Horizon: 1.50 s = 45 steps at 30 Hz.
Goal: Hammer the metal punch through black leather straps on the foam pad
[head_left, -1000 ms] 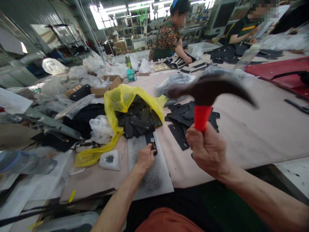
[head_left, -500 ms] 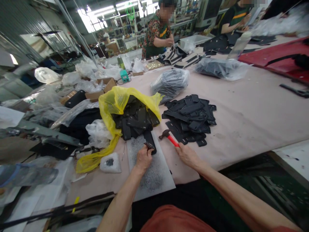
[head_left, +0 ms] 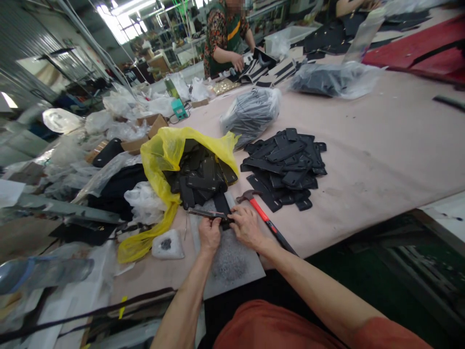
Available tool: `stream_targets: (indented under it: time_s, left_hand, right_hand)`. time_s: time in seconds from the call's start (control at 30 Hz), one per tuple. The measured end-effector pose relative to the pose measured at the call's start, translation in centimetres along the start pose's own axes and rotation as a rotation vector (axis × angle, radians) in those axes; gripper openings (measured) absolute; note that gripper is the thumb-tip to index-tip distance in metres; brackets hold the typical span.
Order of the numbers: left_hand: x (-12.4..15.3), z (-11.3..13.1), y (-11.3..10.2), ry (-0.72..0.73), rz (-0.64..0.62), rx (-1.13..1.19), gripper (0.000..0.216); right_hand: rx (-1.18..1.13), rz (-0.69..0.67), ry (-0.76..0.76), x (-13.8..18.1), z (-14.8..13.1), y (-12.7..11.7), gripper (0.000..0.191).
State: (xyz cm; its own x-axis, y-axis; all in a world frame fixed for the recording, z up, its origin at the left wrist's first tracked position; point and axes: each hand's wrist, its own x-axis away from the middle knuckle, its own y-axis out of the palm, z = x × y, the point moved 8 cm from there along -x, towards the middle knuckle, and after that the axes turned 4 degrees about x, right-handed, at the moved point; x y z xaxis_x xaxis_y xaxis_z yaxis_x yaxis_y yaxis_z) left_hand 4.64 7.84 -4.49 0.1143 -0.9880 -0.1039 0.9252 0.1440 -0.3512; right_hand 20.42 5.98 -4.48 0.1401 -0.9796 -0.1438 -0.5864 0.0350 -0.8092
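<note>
My left hand point(head_left: 209, 234) is closed on a thin black strip point(head_left: 207, 213), seen nearly edge-on. The fingers of my right hand point(head_left: 248, 228) pinch the strip's right end; their tips are partly hidden. Beneath both hands is a worn pale board point(head_left: 232, 264) with dark specks. Another flat black piece point(head_left: 221, 203) lies on the board just beyond the hands. A claw hammer point(head_left: 258, 206) with a red and black handle lies on the table, right of my right hand and apart from it.
A yellow plastic bag point(head_left: 160, 155) spills black slotted pieces. To its right is a heap of similar black pieces point(head_left: 286, 162). A small white block point(head_left: 176, 247) sits left of the board. Filled clear bags point(head_left: 252, 111) lie farther back. Across the table stands a co-worker point(head_left: 225, 43).
My right hand has let go of the hammer, which now lies on the table. It has moved left to the black strip in my left hand. The strip is turned sideways. The view has shifted.
</note>
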Motion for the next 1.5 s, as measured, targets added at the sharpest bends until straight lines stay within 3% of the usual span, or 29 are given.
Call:
stream_targets:
  time_s: [0.1,0.33,0.53,0.73,0.83,0.97,1.13,1.33,1.5]
  left_hand:
    - [0.1,-0.7,-1.1,-0.029,0.045,0.017,0.020]
    - [1.3,-0.9,-1.7,0.098,-0.019,-0.108,0.019]
    - [1.2,-0.6,-1.4,0.144,-0.030,-0.110,0.018]
    - [1.7,-0.1,-1.3,0.204,-0.032,-0.099,0.017]
    - [1.9,0.2,-1.0,0.255,-0.062,-0.079,0.018]
    - [1.7,0.2,-0.4,0.250,-0.114,-0.128,0.019]
    - [1.7,0.1,-0.3,0.228,-0.100,-0.251,0.020]
    - [2.0,-0.1,-0.1,0.228,-0.117,-0.225,0.021]
    - [1.8,-0.2,-0.1,0.224,-0.131,-0.187,0.019]
  right_hand:
    - [-0.019,0.019,0.001,0.2,0.0,-0.1,0.030]
    - [-0.026,0.040,0.041,0.1,-0.5,-0.6,0.039]
    - [0.068,-0.005,-0.034,-0.5,-1.2,-0.7,0.025]
    - [0.021,0.002,0.036,-0.6,-0.7,0.1,0.008]
    - [0.010,0.049,0.011,-0.2,-0.9,0.0,0.008]
    - [0.022,0.120,-0.149,0.7,-2.1,-0.3,0.008]
    - [-0.127,0.198,-0.099,1.5,-1.3,-0.2,0.010]
    - [-0.136,0.121,-0.204,1.0,-1.4,-0.5,0.014]
    - [0.032,0.037,-0.153,-1.6,0.1,-0.7,0.012]
